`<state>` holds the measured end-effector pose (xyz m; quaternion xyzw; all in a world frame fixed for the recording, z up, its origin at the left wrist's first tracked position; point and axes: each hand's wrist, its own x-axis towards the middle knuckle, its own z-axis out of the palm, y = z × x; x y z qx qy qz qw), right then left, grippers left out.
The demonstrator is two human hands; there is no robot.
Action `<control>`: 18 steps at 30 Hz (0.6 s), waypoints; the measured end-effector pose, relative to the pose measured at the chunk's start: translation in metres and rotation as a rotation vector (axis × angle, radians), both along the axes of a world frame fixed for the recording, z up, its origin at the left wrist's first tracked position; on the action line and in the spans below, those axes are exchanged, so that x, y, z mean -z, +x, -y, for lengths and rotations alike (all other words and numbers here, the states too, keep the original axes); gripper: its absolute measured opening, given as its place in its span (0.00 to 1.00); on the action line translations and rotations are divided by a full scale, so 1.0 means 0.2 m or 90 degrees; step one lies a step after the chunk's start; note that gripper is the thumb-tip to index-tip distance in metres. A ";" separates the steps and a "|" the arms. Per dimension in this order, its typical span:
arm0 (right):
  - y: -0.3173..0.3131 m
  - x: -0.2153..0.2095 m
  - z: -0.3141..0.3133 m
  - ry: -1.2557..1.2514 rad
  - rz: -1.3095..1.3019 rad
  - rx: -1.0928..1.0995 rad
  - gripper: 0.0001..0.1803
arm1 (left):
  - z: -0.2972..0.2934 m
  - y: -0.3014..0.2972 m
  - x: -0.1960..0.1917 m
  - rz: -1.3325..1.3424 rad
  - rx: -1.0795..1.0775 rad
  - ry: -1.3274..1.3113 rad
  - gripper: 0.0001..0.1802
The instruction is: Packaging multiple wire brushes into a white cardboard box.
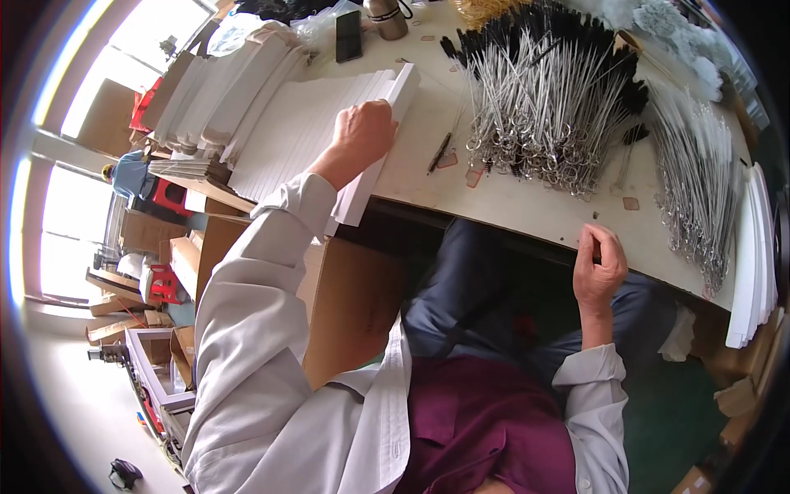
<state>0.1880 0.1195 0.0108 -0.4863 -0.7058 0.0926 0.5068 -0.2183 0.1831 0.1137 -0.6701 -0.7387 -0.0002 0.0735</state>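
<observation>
My left hand (364, 133) is closed over a long, narrow white box (362, 194). The box lies along the right end of a row of similar white boxes (284, 136), and its near end juts past the table edge. My right hand (599, 262) hangs just off the front edge of the table, its fingers curled in and nothing visible in them. Beyond it lies a big heap of thin wire brushes (547, 107) with black bristles and looped ends. Further right is a second bundle of wire brushes (691, 177) with pale ends.
A dark pen (439, 154) lies mid-table near small pinkish tags (474, 176). At the back are a phone (349, 36) and a metal flask (387, 18). Stacked white cartons (222, 82) stand at left, white strips (750, 255) at far right. A cardboard box (354, 305) sits below the table.
</observation>
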 end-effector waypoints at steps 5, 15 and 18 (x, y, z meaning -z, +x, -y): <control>-0.01 0.00 0.00 0.019 -0.002 -0.001 0.02 | -0.02 0.02 -0.01 -0.007 0.001 -0.009 0.18; 0.01 0.04 0.00 0.003 0.002 -0.006 0.03 | 0.09 -0.02 -0.13 0.299 0.007 0.069 0.20; 0.03 0.06 0.00 -0.001 0.016 -0.008 0.04 | 0.11 -0.08 -0.09 0.250 0.036 0.091 0.20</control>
